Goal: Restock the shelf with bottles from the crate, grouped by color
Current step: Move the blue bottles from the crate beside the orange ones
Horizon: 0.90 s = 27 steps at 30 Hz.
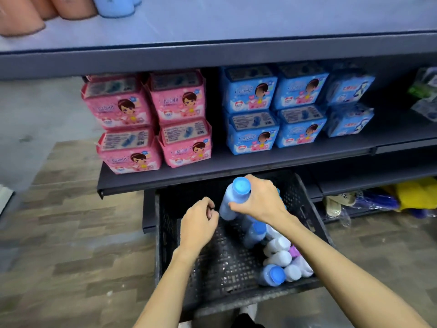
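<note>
A black plastic crate (165,233) stands on the floor below the shelves. My right hand (260,200) grips a light blue bottle with a blue cap (233,197), held upright above the crate. My left hand (198,223) hovers just left of that bottle with its fingers curled and nothing in it. Inside the crate's right side lie more bottles: another blue one (255,233), several white ones (277,252) and a blue one at the front (272,275). On the top shelf (236,22) at far left stand peach-coloured bottles (21,15) and a blue bottle (115,5).
The middle shelf (236,166) carries stacked pink packs (146,119) on the left and blue packs (279,105) on the right. Yellow and blue bagged goods (413,195) sit on the lowest shelf at right. Wood-pattern floor (71,233) lies to the left.
</note>
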Available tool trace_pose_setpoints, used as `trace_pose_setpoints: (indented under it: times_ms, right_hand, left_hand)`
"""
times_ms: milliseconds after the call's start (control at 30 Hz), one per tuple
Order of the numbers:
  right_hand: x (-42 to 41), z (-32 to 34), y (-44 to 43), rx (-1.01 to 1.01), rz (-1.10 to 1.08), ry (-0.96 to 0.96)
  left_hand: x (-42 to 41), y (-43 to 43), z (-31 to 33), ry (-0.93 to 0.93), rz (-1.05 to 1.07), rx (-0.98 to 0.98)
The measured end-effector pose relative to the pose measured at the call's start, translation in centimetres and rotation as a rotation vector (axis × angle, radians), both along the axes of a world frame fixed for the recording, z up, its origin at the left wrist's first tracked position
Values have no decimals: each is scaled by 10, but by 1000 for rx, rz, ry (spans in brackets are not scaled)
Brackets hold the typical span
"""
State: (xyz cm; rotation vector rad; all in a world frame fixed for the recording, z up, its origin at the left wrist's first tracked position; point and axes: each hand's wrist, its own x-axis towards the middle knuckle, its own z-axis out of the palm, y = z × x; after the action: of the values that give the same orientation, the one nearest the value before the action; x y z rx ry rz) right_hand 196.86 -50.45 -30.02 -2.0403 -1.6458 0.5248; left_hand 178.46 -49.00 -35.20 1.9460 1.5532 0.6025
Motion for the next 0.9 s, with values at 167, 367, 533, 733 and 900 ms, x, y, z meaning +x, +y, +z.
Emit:
trace_pose_setpoints:
  times_ms: [167,367,533,733,900]
  right_hand:
    - [-10,39,16,170,20,30]
    - [-25,98,37,344,41,5]
    - [-38,149,49,397,48,-17]
    - [-51,197,61,452,60,-41]
    - [-61,234,73,510,83,-46]
  left_hand:
    - [-8,25,35,-17,1,125]
    - [-14,53,90,-61,10,276]
    - [-27,67,133,-112,30,368]
    - [-48,80,172,-22,16,409]
    - [-57,85,211,-19,15,507]
